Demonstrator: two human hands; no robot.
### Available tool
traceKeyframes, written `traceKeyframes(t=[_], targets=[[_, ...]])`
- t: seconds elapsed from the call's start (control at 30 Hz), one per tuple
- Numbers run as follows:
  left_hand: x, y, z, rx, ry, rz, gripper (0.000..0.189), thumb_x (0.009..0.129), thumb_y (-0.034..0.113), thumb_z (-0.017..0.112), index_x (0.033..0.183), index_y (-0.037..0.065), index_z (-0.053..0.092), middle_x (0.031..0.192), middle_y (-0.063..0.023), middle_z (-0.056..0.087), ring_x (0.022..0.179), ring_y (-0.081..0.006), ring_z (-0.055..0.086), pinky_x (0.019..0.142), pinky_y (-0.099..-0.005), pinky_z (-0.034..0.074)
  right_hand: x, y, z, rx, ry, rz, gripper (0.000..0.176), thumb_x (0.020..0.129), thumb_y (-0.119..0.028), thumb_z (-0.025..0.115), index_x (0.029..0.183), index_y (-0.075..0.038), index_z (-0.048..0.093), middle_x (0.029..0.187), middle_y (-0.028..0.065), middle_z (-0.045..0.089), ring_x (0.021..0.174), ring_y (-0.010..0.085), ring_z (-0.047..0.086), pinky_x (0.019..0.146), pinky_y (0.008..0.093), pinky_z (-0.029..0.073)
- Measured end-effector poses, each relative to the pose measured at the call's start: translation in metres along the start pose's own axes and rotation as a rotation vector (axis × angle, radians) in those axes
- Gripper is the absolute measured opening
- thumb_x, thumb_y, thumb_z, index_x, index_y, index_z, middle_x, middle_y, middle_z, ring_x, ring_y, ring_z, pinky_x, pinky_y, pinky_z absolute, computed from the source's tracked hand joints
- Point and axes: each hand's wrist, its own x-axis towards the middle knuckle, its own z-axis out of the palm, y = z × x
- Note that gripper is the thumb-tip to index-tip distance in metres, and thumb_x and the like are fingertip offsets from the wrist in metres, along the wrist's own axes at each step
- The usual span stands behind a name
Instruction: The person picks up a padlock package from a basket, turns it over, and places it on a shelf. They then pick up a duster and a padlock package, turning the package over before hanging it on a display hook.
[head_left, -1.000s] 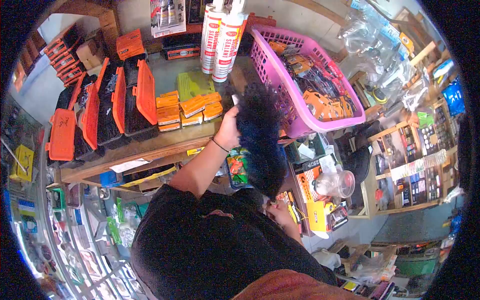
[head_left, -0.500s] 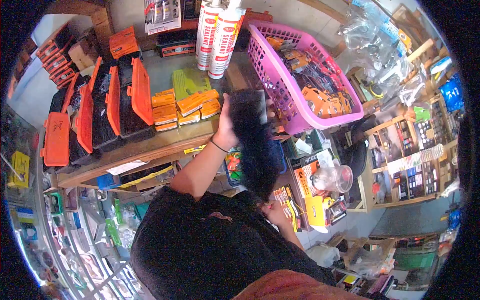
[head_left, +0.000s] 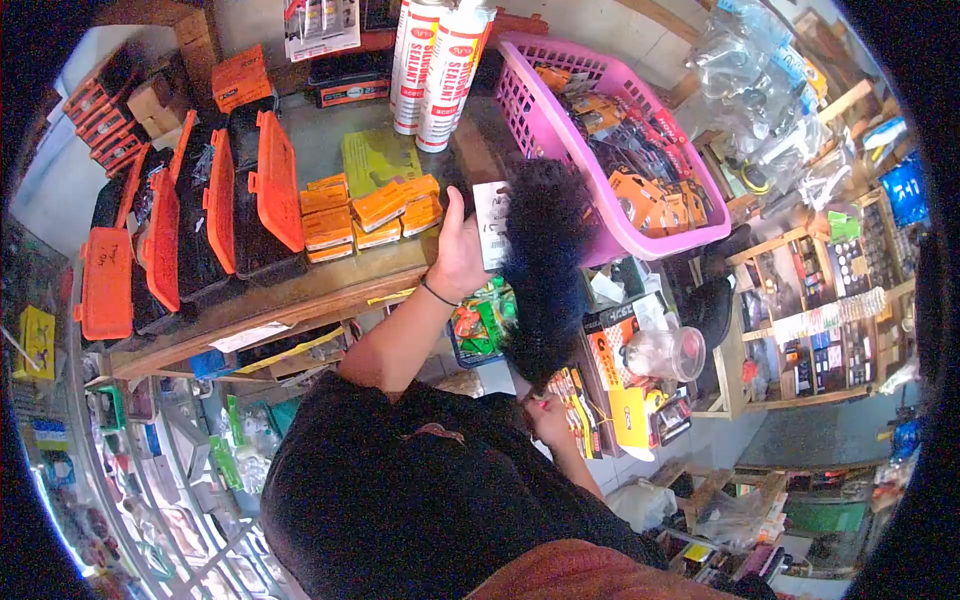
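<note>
My left hand point(head_left: 460, 255) is raised near the front edge of the glass-topped counter. Its thumb points up, and its fingers are hidden behind a white card point(head_left: 491, 225) with dark handwriting, which it holds. Lower down, close to my body, my right hand point(head_left: 546, 418) is closed around the narrow lower end of a black fluffy duster point(head_left: 548, 265). The duster stands roughly upright, just right of the card and in front of the pink basket point(head_left: 640, 243). Small orange boxes point(head_left: 380, 207) are stacked on the counter left of my left hand.
Black cases with orange lids point(head_left: 280, 180) stand along the counter's left side. Two silicone sealant tubes point(head_left: 455, 75) are upright at the back. A clear plastic jar point(head_left: 668, 355) and packaged goods lie to the right, with shelves point(head_left: 820, 320) beyond.
The duster has shifted to the right, away from my left hand. The white card, mostly covered before, now shows its handwriting. My left hand has barely moved.
</note>
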Motion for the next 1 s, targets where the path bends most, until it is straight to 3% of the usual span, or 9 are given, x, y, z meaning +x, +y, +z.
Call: traceKeyframes(t=[0.17,0.27,0.43,0.63,0.7,0.77,0.8,0.9,1.0], targets=[[0.014,0.004,-0.014,-0.001,-0.427,-0.131,0.074,0.082,0.062,0.029,0.132,0.007,0.029,0.129,-0.0185,0.038,0.112,-0.0389,0.043,0.089,-0.0528,0.039,0.005,0.007,0.000,-0.224,-0.014,-0.116,0.030,0.076,-0.025,0.062,0.059,-0.002,0.053,0.046,0.0030,0.046,0.041,0.0133,0.041,0.043,0.0317,0.033],[-0.001,-0.002,0.006,0.157,-0.008,0.029,0.080,0.079,0.067,0.028,0.130,0.005,0.031,0.129,-0.0171,0.039,0.112,-0.0363,0.043,0.098,-0.0467,0.031,0.006,0.009,0.002,-0.153,0.023,-0.016,0.028,0.076,-0.023,0.061,0.060,-0.001,0.053,0.046,0.0045,0.046,0.042,0.0146,0.042,0.044,0.0321,0.034],[0.015,0.001,-0.031,0.054,-0.359,-0.093,0.076,0.082,0.062,0.030,0.130,0.004,0.030,0.126,-0.0193,0.041,0.105,-0.0384,0.048,0.086,-0.0490,0.042,0.014,0.034,0.003,-0.142,-0.025,-0.185,0.031,0.077,-0.023,0.062,0.058,-0.002,0.051,0.046,0.0012,0.042,0.043,0.0117,0.039,0.044,0.0310,0.032],[0.001,-0.005,0.013,0.275,0.121,0.127,0.079,0.079,0.067,0.029,0.127,0.004,0.035,0.118,-0.0165,0.049,0.103,-0.0315,0.051,0.088,-0.0422,0.043,0.005,0.016,0.001,-0.143,-0.055,-0.049,0.028,0.079,-0.022,0.061,0.060,-0.005,0.050,0.050,-0.0022,0.044,0.045,0.0072,0.036,0.044,0.0275,0.031],[0.010,0.003,-0.012,0.051,-0.413,-0.107,0.085,0.077,0.070,0.028,0.128,0.001,0.033,0.122,-0.0191,0.045,0.106,-0.0324,0.049,0.091,-0.0453,0.039,0.005,0.016,0.002,-0.072,-0.053,-0.083,0.028,0.079,-0.023,0.061,0.060,-0.005,0.050,0.050,-0.0025,0.044,0.044,0.0072,0.036,0.043,0.0274,0.031],[0.005,0.002,-0.012,0.180,-0.346,-0.035,0.083,0.078,0.068,0.027,0.128,0.002,0.032,0.124,-0.0179,0.043,0.109,-0.0311,0.047,0.093,-0.0439,0.038,0.003,0.003,0.004,-0.003,-0.056,-0.116,0.029,0.079,-0.024,0.062,0.060,-0.006,0.050,0.050,-0.0027,0.045,0.043,0.0073,0.035,0.042,0.0274,0.030],[0.000,-0.003,0.007,0.268,-0.001,0.086,0.080,0.080,0.067,0.025,0.128,0.003,0.032,0.126,-0.0163,0.042,0.111,-0.0293,0.045,0.095,-0.0424,0.036,-0.007,-0.020,0.005,0.040,-0.005,-0.036,0.030,0.079,-0.025,0.062,0.059,-0.006,0.050,0.049,-0.0026,0.045,0.042,0.0077,0.035,0.041,0.0280,0.029],[0.000,-0.004,0.015,0.219,0.023,0.058,0.079,0.081,0.066,0.024,0.129,0.004,0.032,0.125,-0.0162,0.042,0.110,-0.0296,0.046,0.094,-0.0432,0.037,0.012,0.023,0.001,0.023,-0.120,0.021,0.034,0.078,-0.028,0.063,0.056,-0.007,0.048,0.048,-0.0024,0.044,0.041,0.0091,0.036,0.040,0.0292,0.029],[0.011,0.002,-0.019,0.161,-0.353,-0.079,0.078,0.080,0.064,0.030,0.129,0.003,0.031,0.124,-0.0185,0.043,0.105,-0.0316,0.050,0.087,-0.0443,0.043,0.007,0.007,-0.003,-0.073,-0.156,-0.015,0.032,0.077,-0.026,0.062,0.054,-0.008,0.048,0.046,-0.0017,0.044,0.040,0.0098,0.040,0.040,0.0295,0.030]])
